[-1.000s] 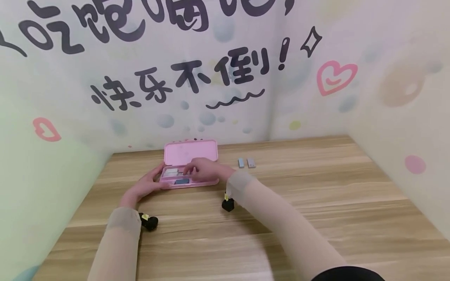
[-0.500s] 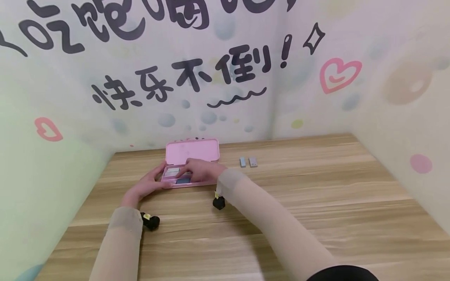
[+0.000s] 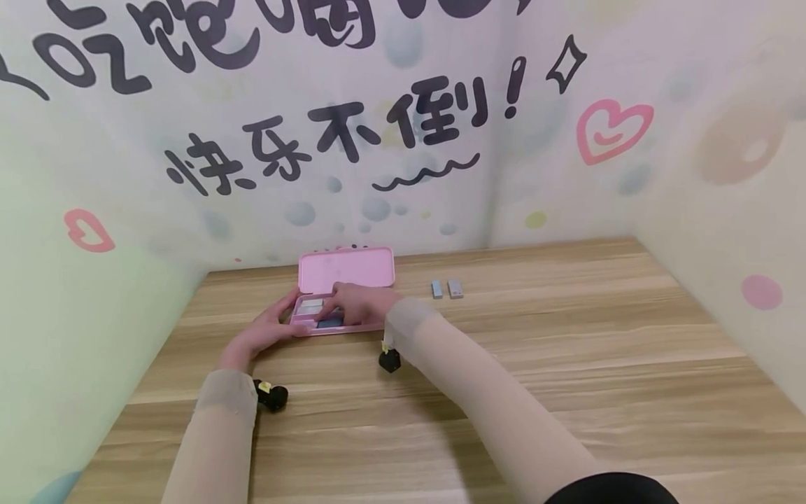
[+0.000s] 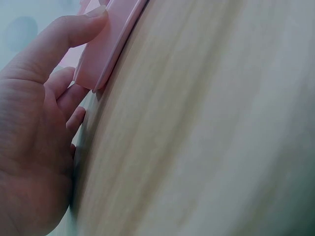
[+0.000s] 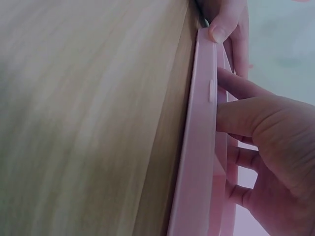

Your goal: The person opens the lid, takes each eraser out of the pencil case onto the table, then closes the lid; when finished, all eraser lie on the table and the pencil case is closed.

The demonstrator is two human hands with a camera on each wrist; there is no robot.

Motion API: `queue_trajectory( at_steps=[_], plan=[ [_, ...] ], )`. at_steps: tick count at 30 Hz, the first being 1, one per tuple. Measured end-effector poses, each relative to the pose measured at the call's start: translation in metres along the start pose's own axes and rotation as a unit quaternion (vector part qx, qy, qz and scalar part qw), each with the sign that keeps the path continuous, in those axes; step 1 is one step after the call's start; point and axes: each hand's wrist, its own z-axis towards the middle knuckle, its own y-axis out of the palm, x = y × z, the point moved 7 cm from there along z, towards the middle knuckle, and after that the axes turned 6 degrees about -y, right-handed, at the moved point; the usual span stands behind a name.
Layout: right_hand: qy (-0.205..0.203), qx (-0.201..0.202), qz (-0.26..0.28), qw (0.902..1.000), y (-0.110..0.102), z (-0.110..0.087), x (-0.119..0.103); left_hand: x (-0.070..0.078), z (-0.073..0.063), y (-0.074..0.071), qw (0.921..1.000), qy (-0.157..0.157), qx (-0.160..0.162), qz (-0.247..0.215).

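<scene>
A pink pencil case (image 3: 345, 271) stands open at the back of the table, its lid tilted up against the wall side. My left hand (image 3: 267, 330) holds its left end, the thumb on the front rim and the fingers round the end, as the left wrist view shows. Down into the case reaches my right hand (image 3: 360, 304). In the right wrist view its thumb and index finger dip behind the front wall, their tips hidden. A white block (image 3: 310, 305) like an eraser lies in the rear compartment. Near the right fingertips is a dark blue block (image 3: 330, 320), partly covered.
Right of the case, a small light blue block (image 3: 437, 289) and a grey block (image 3: 455, 288) lie side by side on the wooden table (image 3: 567, 336). Behind the case rises a printed wall (image 3: 352, 210), with further walls at both sides.
My right hand has shifted slightly left and toward the front of the case, from the white block to the dark blue one. The left hand keeps its hold.
</scene>
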Motion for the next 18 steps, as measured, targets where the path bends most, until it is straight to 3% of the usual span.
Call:
queue_trajectory(
  at_steps=[4, 11, 18],
  plan=[
    [0.000, -0.004, -0.001, 1.0000, -0.002, -0.003, -0.002, 0.000, 0.000, 0.000, 0.9999, -0.011, 0.004, 0.003],
    [-0.025, -0.007, -0.048, 0.9985, -0.005, -0.004, -0.005, 0.015, -0.008, 0.001, 0.9998, -0.004, 0.006, 0.020],
    [-0.040, -0.003, -0.055, 0.9977, -0.010, -0.004, -0.005, 0.016, -0.010, 0.001, 0.9997, -0.009, 0.007, 0.019]
  ],
)
